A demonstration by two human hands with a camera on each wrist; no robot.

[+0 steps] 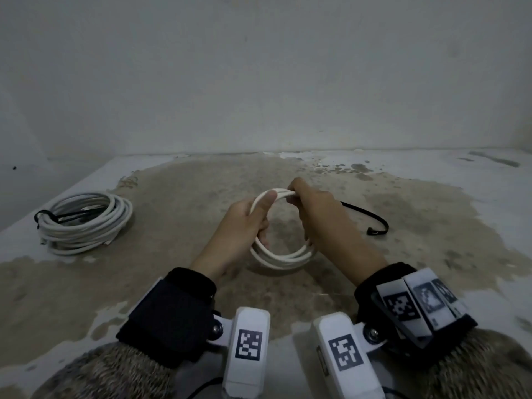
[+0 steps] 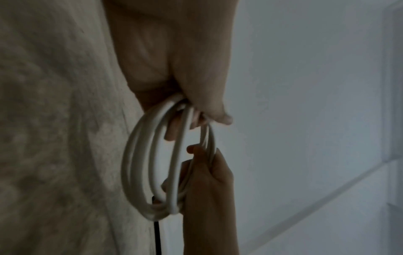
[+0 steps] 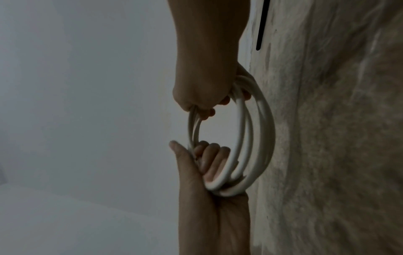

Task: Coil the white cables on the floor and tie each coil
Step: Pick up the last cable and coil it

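Observation:
I hold a small coil of white cable (image 1: 283,259) upright above the floor, between both hands. My left hand (image 1: 247,223) grips its left side, thumb lying along the top strands and fingers curled through the loop (image 2: 141,163). My right hand (image 1: 311,211) grips the coil's right side and pinches the strands at the top (image 3: 261,138). No tie shows on this coil. A loose black tie (image 1: 374,232) lies on the floor just right of my right hand, and part of the black tie (image 3: 262,25) shows in the right wrist view.
A larger white cable coil (image 1: 86,223), bound with a black tie (image 1: 43,217), lies on the floor at the left. The stained concrete floor (image 1: 201,182) runs to a pale wall (image 1: 259,82) close behind.

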